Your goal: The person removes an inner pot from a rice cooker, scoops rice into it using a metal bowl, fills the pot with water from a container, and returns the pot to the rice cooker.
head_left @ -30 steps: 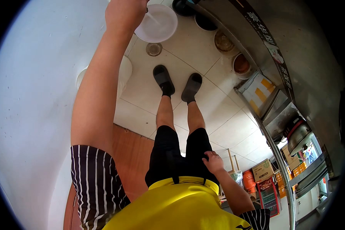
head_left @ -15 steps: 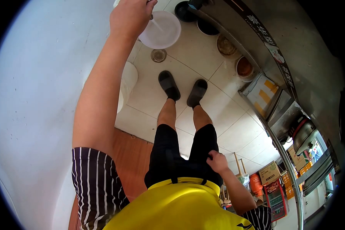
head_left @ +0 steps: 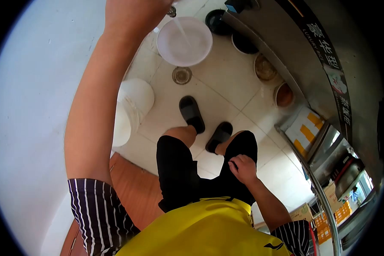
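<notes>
My left hand (head_left: 136,15) reaches to the top edge of the view, closed at a metal tap (head_left: 171,11); its fingertips are cut off by the frame edge. From the tap a thin stream of water (head_left: 181,27) runs into a round white basin (head_left: 164,49) on the floor. My right hand (head_left: 244,168) lies on my right thigh, its fingers curled with a bit of the black shorts (head_left: 181,175) between them.
Beside the wall at left stand white buckets (head_left: 136,96). A floor drain (head_left: 182,75) lies below the basin. At right, dark basins (head_left: 219,22) and tubs (head_left: 264,68) line the foot of a steel cabinet (head_left: 281,55). A metal rail (head_left: 328,200) runs down the right side.
My knees have bent and my body has lowered, so the floor things look nearer. The left hand stays by the tap while water keeps running. My right hand remains on the thigh.
</notes>
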Tool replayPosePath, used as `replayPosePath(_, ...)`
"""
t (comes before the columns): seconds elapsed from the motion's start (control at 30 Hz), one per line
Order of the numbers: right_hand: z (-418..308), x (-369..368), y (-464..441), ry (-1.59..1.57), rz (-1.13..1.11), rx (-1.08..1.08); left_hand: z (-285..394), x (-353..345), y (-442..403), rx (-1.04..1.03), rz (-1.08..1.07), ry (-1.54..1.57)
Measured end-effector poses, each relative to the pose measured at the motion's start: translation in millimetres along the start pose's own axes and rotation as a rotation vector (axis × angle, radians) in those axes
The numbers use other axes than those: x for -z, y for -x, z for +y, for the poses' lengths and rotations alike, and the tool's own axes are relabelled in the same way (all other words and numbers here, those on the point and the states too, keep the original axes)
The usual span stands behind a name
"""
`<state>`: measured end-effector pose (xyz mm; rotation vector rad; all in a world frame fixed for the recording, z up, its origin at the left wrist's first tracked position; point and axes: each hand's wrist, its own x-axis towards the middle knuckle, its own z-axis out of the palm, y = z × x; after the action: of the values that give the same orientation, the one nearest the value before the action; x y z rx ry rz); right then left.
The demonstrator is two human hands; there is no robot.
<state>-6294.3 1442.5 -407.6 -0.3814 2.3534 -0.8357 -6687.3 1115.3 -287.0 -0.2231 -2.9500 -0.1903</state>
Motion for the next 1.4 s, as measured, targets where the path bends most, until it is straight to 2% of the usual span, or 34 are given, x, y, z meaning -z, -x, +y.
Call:
replayPosePath(0.03, -20, 33, 2, -0.008, 0.028, 0.06, 14, 57, -25, -0.001, -0.015, -0.048)
replayPosePath(0.23, 21, 31, -72, 0.083, 0.215, 0.177, 34, 67, -40, 0.034, 0.052, -0.049)
replayPosePath(0.27, 0, 57, -65, 0.044, 0.228, 0.193, 48, 110, -60, 0.007, 0.063, -0.107)
replayPosePath(0.33, 10, 61, -83, 0.038, 0.282, 0.204, 56, 115, -70, -0.038, 0.128, -0.152)
replayPosePath(0.43, 20, 69, -98, 0.018, 0.355, 0.218, 71, 127, -79, 0.066, 0.095, -0.118)
replayPosePath(0.5, 14, 83, -93, -0.019, 0.386, 0.223, 75, 137, -86, 0.027, 0.137, -0.138)
replayPosePath(0.63, 12, 90, -78, 0.02, 0.343, 0.202, 86, 152, -89, 0.097, 0.094, -0.134)
replayPosePath(0.93, 18, 96, -81, -0.005, 0.415, 0.176, 76, 150, -91, -0.047, 0.245, -0.145)
replayPosePath(1.13, 4, 111, -67, 0.033, 0.383, 0.164, 80, 173, -97, 0.063, 0.197, -0.158)
replayPosePath(1.4, 2, 117, -65, 0.026, 0.412, 0.158, 80, 176, -100, 0.046, 0.222, -0.131)
